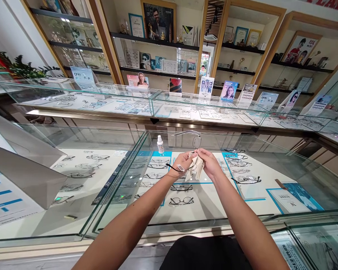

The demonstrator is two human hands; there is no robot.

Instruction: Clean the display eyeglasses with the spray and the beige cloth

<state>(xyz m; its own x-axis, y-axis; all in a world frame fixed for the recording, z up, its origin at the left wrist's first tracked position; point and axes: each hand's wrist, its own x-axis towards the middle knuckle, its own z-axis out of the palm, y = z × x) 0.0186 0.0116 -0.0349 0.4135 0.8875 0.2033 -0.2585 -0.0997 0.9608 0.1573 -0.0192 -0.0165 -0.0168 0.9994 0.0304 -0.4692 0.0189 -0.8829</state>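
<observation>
The premises are an optical shop, with lit wall shelves (157,42) along the far side holding framed pictures and certificates. In front of them runs a far showcase (107,117) of eyewear, with display cards (229,91) standing along its top. Nearer lies a glass-topped bench (146,235), with rows of spectacle frames (181,201) seen through the glass.

Both hands are raised over the middle of the bench, fingertips together. The left hand (184,161) and right hand (210,161) are grasping a pair of eyeglasses (196,141), with a pale cloth (196,169) bunched between them and hanging below the fingers. One rim stands above the fingertips, and a thin temple extends left from it. The exact division of the grip is hidden by fingers and cloth. A dark curved piece bearing a white tag (180,167) crosses the left wrist; whether it belongs to the eyeglasses cannot be determined.

A white bottle (160,145) stands upright beyond the left hand, apart from it. At the near left, a large folded card stand (17,191) occupies the bench.
</observation>
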